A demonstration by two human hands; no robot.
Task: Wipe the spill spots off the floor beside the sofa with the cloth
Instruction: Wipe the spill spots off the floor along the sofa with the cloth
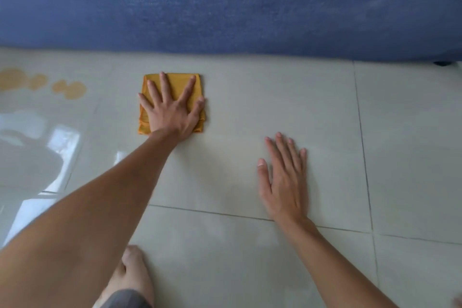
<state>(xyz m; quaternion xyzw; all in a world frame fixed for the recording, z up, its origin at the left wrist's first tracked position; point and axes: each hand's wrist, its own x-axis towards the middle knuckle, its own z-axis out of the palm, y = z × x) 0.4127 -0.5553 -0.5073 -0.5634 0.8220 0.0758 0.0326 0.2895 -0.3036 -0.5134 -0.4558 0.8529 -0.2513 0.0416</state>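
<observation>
A folded orange cloth (155, 80) lies flat on the pale tiled floor (250, 97) just in front of the blue sofa (225, 2). My left hand (172, 110) presses down on the cloth with fingers spread wide. My right hand (285, 177) rests flat on the bare tile to the right, fingers apart, holding nothing. Several round yellowish spill spots (70, 89) sit on the floor at the far left, well left of the cloth, close to the sofa's base.
The sofa's front runs across the whole top of the view, with a dark foot (442, 63) at the right. My bare foot (135, 272) and knee are at the bottom. Glare from a window shines on the left tiles (57, 142).
</observation>
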